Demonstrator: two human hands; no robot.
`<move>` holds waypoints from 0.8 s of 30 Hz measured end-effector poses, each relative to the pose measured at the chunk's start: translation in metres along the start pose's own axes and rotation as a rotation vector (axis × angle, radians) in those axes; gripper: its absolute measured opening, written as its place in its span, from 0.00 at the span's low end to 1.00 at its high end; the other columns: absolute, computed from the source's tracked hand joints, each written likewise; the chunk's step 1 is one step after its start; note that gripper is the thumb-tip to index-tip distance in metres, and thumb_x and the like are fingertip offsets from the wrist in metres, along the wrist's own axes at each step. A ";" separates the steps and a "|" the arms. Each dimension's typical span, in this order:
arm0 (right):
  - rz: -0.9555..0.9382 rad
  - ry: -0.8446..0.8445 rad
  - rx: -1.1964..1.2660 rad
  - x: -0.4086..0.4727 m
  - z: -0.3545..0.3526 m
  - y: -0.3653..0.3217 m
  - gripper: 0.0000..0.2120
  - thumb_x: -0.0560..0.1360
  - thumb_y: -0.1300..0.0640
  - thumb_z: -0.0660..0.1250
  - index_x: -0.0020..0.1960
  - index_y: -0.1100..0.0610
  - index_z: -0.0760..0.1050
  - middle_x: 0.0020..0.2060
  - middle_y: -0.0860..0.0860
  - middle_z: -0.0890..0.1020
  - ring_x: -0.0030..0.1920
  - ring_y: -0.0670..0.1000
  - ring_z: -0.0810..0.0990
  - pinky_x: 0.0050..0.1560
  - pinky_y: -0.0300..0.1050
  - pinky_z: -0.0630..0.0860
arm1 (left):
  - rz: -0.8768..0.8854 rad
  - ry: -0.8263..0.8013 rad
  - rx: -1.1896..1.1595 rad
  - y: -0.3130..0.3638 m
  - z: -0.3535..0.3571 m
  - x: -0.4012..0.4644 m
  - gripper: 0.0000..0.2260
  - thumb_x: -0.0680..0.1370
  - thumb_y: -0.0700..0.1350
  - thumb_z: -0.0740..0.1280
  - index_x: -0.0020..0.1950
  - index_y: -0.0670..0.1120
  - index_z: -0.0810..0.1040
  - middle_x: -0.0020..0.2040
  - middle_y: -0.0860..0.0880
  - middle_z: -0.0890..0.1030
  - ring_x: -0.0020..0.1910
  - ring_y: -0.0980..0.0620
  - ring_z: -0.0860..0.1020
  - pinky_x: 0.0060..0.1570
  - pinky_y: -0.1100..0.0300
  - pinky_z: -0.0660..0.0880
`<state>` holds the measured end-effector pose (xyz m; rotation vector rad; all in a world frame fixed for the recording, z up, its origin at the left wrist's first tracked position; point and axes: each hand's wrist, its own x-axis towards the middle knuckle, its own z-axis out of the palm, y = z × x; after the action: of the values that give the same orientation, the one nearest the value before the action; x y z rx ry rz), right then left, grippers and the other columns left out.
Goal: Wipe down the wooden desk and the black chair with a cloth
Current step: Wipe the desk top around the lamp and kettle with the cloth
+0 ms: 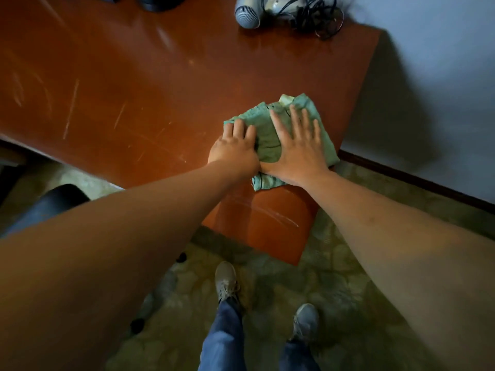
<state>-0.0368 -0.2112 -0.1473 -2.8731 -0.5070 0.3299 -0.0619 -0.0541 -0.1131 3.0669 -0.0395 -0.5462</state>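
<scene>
One green cloth (278, 135), crumpled, lies on the wooden desk (134, 84) close to its right end and near front edge; a corner of the cloth hangs just over the desk's right edge; no readable writing on it, only thin dark stripe lines. Right hand (297, 145) lies flat on the cloth, fingers straight and spread, pressing it down; left hand (235, 145) rests on the cloth's left part, fingers bent a little over the bunched fabric, touching the right hand at the wrist; whether it truly grips the fabric, cannot tell. Desk top left of the cloth is bare, scratched wood, wide room that way; right of the cloth little desk remains before the edge. Below the cloth the desk's end panel (267, 226) drops to the floor. One hair dryer (247, 12) with tangled black cord (313, 17) sits at the desk's far right corner, well apart from the cloth; no brand legible. One black chair (51, 204) stands left of the cloth, by the desk's front edge, partly behind the left forearm. Two shoes (226, 282) on patterned floor (334, 277) below the desk.
</scene>
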 end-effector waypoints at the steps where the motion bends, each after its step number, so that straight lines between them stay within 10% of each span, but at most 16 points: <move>1: -0.007 -0.019 -0.010 -0.014 0.004 0.000 0.56 0.63 0.18 0.54 0.80 0.41 0.34 0.81 0.56 0.39 0.81 0.60 0.39 0.79 0.63 0.41 | -0.022 -0.023 0.003 0.007 0.004 -0.014 0.21 0.79 0.47 0.58 0.71 0.44 0.61 0.70 0.41 0.62 0.69 0.39 0.61 0.64 0.49 0.68; 14: -0.113 -0.067 -0.142 -0.164 0.041 -0.030 0.54 0.71 0.27 0.59 0.82 0.56 0.40 0.80 0.60 0.38 0.79 0.66 0.35 0.76 0.70 0.41 | -0.206 0.122 -0.185 0.059 0.054 -0.156 0.19 0.82 0.49 0.54 0.71 0.41 0.66 0.68 0.41 0.69 0.69 0.41 0.67 0.71 0.51 0.64; 19: -0.160 0.018 -0.243 -0.135 0.047 -0.033 0.49 0.76 0.34 0.59 0.82 0.57 0.38 0.81 0.60 0.39 0.80 0.64 0.39 0.76 0.68 0.45 | -0.215 0.120 -0.418 0.060 0.069 -0.139 0.28 0.85 0.52 0.43 0.83 0.41 0.48 0.84 0.45 0.46 0.82 0.50 0.41 0.81 0.52 0.42; 24: -0.188 0.086 -0.276 -0.067 0.041 -0.058 0.34 0.82 0.41 0.45 0.83 0.55 0.43 0.82 0.58 0.44 0.81 0.63 0.44 0.77 0.67 0.48 | -0.259 0.109 -0.393 0.012 0.056 -0.085 0.27 0.86 0.52 0.42 0.83 0.44 0.41 0.83 0.47 0.39 0.81 0.52 0.35 0.80 0.53 0.36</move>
<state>-0.1264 -0.1755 -0.1602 -3.0498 -0.8600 0.1117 -0.1612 -0.0646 -0.1364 2.7212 0.4192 -0.3427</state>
